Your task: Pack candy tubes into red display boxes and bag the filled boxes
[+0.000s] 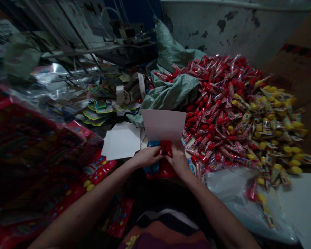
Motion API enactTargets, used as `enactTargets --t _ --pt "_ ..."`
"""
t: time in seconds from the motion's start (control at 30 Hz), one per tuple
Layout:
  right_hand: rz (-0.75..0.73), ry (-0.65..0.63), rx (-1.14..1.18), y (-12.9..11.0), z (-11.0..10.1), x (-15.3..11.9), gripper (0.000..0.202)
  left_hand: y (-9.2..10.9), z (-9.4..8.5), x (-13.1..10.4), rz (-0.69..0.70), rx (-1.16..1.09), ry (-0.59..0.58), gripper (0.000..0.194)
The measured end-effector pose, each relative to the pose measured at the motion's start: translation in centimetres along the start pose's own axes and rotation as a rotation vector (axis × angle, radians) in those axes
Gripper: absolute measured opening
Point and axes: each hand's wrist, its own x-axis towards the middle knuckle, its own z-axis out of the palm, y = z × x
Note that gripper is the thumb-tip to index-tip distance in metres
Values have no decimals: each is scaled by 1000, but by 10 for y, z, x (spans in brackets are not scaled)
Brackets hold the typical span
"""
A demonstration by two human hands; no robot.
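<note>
An open box stands in front of me, its pale lid raised. Blue-capped pieces fill its left side and red-capped tubes its right side. My left hand reaches over the blue pieces, its fingers closed on the red-capped tubes near the middle. From the right, my right hand is closed around the same red tubes, thumb and fingers bent. Both palms face inward, and the fingertips are partly hidden. Flat white cards lie to the left of the box.
A large heap of red tubes rises on the right, with yellow-capped tubes beside it. A green sack lies behind the box. Red printed packages are stacked at left. A clear plastic bag rests at front right.
</note>
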Motion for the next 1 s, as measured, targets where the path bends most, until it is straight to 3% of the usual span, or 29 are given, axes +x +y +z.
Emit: enactTargets --t 0.13,0.23,0.37,0.5,0.6,0.7,0.83,1.0 --pt "14 -116 -17 -2 9 -3 28 0 1 -1 -25 10 -15 30" --pt "5 -125 92 6 16 -4 26 2 1 -2 -14 54 25 27" --pt "39 -13 391 32 5 -4 28 1 1 -2 -26 104 107 28" --pt "233 148 535 63 -22 -14 30 -4 6 -1 72 83 162 32" --pt "328 233 517 79 -39 -25 36 -4 8 0 97 118 177 30" --pt "357 238 448 85 -48 -33 40 3 2 -1 87 224 178 28" --pt "333 204 430 85 -47 -38 36 15 -6 -3 73 362 166 24" --pt "253 180 411 82 -41 -40 29 15 -3 0 53 340 149 25"
